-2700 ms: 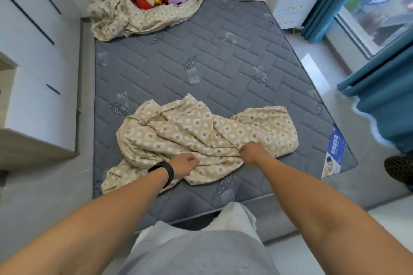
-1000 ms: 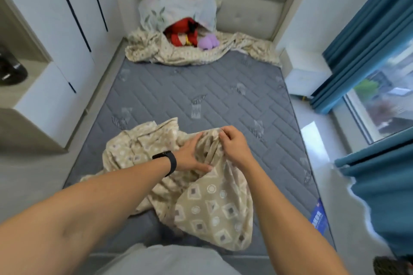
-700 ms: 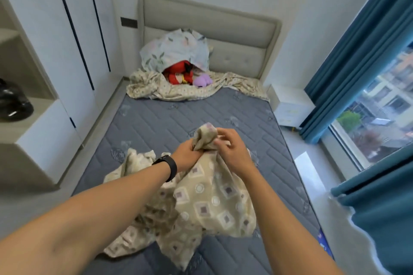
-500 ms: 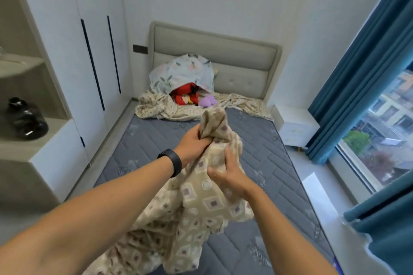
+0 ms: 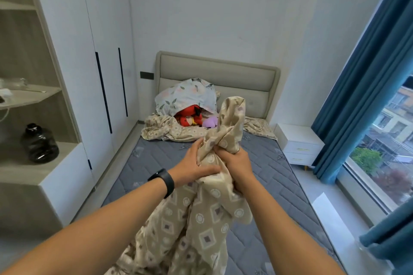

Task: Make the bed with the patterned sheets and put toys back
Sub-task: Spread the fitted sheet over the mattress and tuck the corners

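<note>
A beige patterned sheet point(image 5: 201, 219) hangs bunched in front of me above the bare grey mattress point(image 5: 263, 174). My right hand point(image 5: 235, 163) grips the gathered fabric just below its raised end. Fingers of my left hand point(image 5: 192, 166), a black band on its wrist, hold the sheet from the left side. At the head of the bed lie a red plush toy point(image 5: 190, 116) and a purple plush toy point(image 5: 210, 122), half under a floral pillow point(image 5: 185, 98), on a second crumpled patterned sheet point(image 5: 165, 130).
White wardrobe doors point(image 5: 100, 87) and open shelves with a dark jar point(image 5: 39, 143) line the left side. A white nightstand point(image 5: 299, 145) stands right of the bed, with blue curtains point(image 5: 357, 87) and a window beyond. A padded headboard point(image 5: 219, 76) backs the bed.
The sheet went from lying on the mattress to hanging bunched in both hands. Since half a second ago my right hand moved up to grip near the raised end; my view tilted upward.
</note>
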Demonstrator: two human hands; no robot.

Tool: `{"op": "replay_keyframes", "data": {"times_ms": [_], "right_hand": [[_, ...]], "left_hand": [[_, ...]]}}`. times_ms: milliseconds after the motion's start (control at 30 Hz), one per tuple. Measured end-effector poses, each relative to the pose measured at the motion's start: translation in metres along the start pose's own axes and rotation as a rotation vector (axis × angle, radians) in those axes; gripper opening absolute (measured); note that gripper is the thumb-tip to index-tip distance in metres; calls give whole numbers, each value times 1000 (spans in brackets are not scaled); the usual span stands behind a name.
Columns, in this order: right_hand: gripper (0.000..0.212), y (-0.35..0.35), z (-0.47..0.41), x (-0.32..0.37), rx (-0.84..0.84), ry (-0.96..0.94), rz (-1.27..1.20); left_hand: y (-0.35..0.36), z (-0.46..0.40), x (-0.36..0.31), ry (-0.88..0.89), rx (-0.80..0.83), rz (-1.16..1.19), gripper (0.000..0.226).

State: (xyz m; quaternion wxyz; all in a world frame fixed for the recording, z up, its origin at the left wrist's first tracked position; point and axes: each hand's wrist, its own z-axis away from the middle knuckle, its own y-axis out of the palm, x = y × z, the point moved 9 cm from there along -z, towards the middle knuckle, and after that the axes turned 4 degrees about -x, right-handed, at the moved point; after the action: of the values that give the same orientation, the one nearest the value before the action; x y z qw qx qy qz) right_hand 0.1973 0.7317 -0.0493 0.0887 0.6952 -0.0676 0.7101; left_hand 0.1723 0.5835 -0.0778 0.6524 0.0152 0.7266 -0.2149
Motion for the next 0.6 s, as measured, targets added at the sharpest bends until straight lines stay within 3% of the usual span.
{"op": "replay_keyframes", "data": {"times_ms": [67, 100, 167, 233, 300, 367, 433, 500, 600], "right_hand": [[30, 7, -1, 2, 39, 91, -77], [29, 8, -2, 1, 49, 128, -98], [33, 5, -7, 1, 47, 157, -81], [60, -5, -18, 1, 2, 94, 44], [99, -22, -27, 13, -126, -132, 414], [99, -21, -21, 38, -154, -508, 764], [82, 1, -17, 35, 124, -694, 998], [82, 6, -20, 12, 387, -595, 1088], [102, 5, -20, -7, 497, -384, 887]], "left_hand": [[10, 3, 10, -47, 43, 169, 133], [15, 4, 10, -80, 81, 254, 125], [28, 8, 6, -147, 180, 314, 80], [26, 1, 12, -199, 108, 196, 45], [15, -5, 20, -238, -28, 73, 41], [11, -10, 22, -245, -44, -11, 36], [10, -12, 14, -212, 23, -124, 31], [13, -14, 1, -144, 145, -256, 34], [14, -19, -16, -6, 202, -425, 44]]}}
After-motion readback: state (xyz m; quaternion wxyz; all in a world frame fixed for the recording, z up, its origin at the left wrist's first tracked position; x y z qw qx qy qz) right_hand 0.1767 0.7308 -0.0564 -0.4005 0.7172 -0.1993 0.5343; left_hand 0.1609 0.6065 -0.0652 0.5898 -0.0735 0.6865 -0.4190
